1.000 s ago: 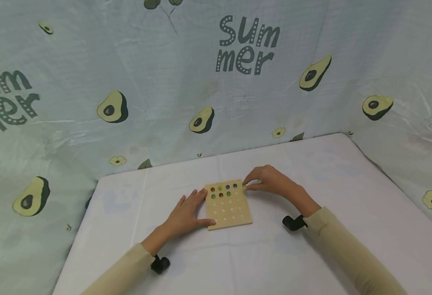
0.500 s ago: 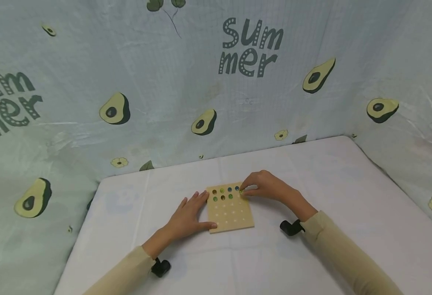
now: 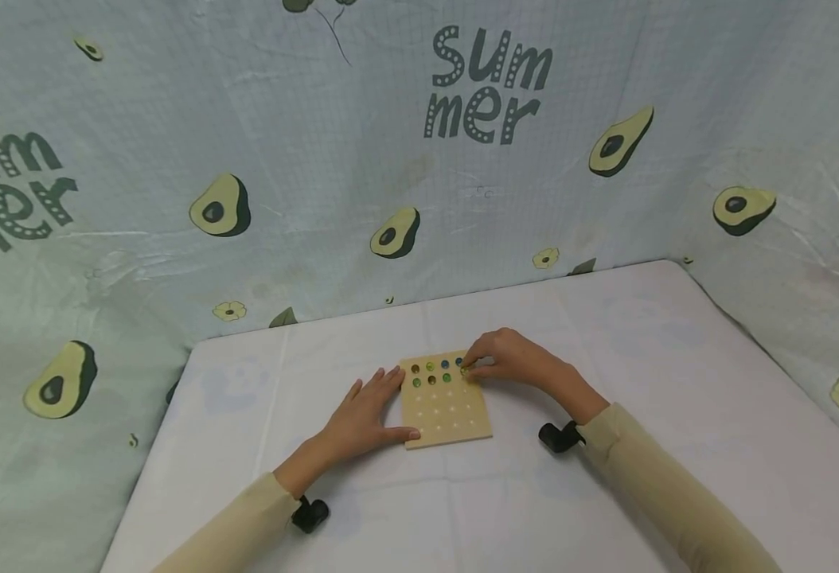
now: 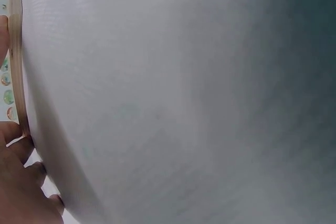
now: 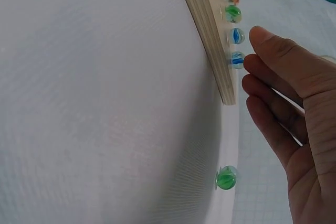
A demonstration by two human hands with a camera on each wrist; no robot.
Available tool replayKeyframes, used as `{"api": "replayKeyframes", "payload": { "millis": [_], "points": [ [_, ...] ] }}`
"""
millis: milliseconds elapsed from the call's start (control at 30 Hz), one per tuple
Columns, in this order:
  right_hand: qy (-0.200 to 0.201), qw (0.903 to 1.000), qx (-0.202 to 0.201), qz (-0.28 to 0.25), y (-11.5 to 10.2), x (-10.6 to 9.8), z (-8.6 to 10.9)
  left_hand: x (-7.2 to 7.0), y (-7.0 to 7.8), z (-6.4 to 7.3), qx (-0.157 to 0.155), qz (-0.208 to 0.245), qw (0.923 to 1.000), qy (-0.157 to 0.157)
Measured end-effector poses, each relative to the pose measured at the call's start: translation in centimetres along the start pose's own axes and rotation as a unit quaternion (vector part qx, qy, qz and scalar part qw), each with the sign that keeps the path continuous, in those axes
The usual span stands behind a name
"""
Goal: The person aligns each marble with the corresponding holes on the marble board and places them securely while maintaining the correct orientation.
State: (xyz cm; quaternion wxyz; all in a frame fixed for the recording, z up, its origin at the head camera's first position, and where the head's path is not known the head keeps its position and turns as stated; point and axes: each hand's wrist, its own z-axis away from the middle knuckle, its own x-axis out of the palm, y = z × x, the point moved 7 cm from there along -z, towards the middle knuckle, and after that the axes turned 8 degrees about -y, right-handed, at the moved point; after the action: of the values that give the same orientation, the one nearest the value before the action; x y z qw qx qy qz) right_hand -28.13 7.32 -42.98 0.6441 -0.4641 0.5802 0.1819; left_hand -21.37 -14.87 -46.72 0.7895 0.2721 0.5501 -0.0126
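Observation:
A square wooden board [image 3: 448, 414] with small dimples lies on the table. Several glass marbles sit in its two far rows, among them a blue marble [image 3: 445, 364] and a green marble [image 3: 416, 382]. My left hand [image 3: 362, 418] rests along the board's left edge, fingers at the far corner and thumb on the near one. Over the far right part of the board, my right hand [image 3: 516, 358] pinches a yellow-green marble [image 3: 465, 371]. In the right wrist view the fingertips are beside the blue marbles, and the pinched marble is hidden.
Beyond the board's end, a loose green marble [image 5: 227, 177] shows in the right wrist view. A white cloth [image 3: 247, 414] covers the table. Behind hangs a fabric backdrop [image 3: 305, 159] printed with avocados.
My right hand has moved left from the board's right edge, bringing the yellow-green marble over the second row. The left hand stays on the board.

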Motion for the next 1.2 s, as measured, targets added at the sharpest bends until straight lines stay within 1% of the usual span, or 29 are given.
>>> {"api": "replayKeyframes", "payload": {
  "millis": [167,467,800,1000,1200],
  "points": [
    [-0.013,0.9999,0.007,0.007,-0.06,-0.2,-0.38,-0.11,0.02,-0.03,0.0,-0.006,1.0,-0.001],
    [-0.031,0.9993,0.018,0.012,0.26,0.06,-0.89,-0.6,0.13,-0.24,-0.017,-0.025,0.9995,-0.005],
    [-0.041,0.9988,0.021,0.015,0.24,0.4,-0.93,-0.53,0.22,-0.16,-0.016,-0.019,0.9997,-0.007],
    [-0.04,0.9989,0.012,0.02,-0.04,0.37,-0.86,-0.41,0.24,-0.08,-0.014,-0.015,0.9998,-0.009],
    [-0.045,0.9987,0.02,0.016,0.0,0.51,-0.92,-0.42,0.33,-0.07,-0.012,-0.016,0.9998,-0.009]
  ]
}}
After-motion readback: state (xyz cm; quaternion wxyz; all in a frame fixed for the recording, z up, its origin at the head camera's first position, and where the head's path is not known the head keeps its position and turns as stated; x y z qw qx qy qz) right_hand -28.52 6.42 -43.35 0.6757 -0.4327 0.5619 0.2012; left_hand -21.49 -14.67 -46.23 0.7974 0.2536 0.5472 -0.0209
